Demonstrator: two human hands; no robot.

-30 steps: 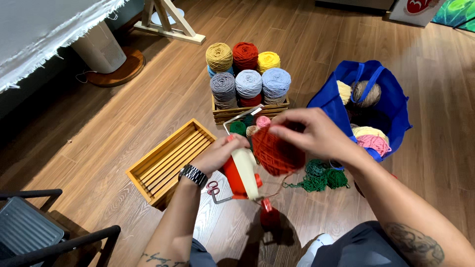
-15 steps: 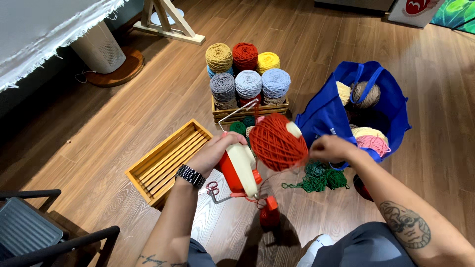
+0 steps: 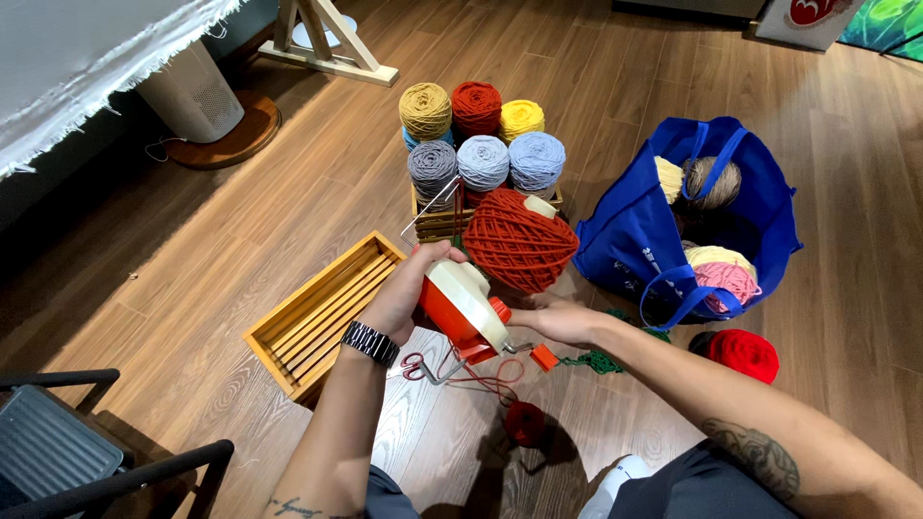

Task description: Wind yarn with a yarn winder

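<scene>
Spanning the whole view is a wooden plank floor (image 3: 288,192). At the far right on it stands a blue fabric tote bag (image 3: 635,231), open, with yarn balls in cream, brown and pink inside. An empty slatted wooden crate (image 3: 317,312) lies at left centre, just left of the hands. Behind the hands a second crate (image 3: 437,221) holds stacked yarn cakes (image 3: 481,135) in mustard, rust, yellow, grey and pale blue. A rust-orange yarn cake (image 3: 519,240) sits on the spindle of a hand-cranked yarn winder (image 3: 466,308), which has an orange body and a cream top and is held above the floor at centre. The left hand (image 3: 409,288), with a dark watch at the wrist, is clamped around the winder's body from the left. The right hand (image 3: 562,317) is closed at the winder's near right side, by the crank; the exact finger hold is hidden. A loose red yarn ball (image 3: 745,354) lies near right, beside the bag. A small dark red ball (image 3: 526,423) rests on the floor below the winder, red strand trailing up.
</scene>
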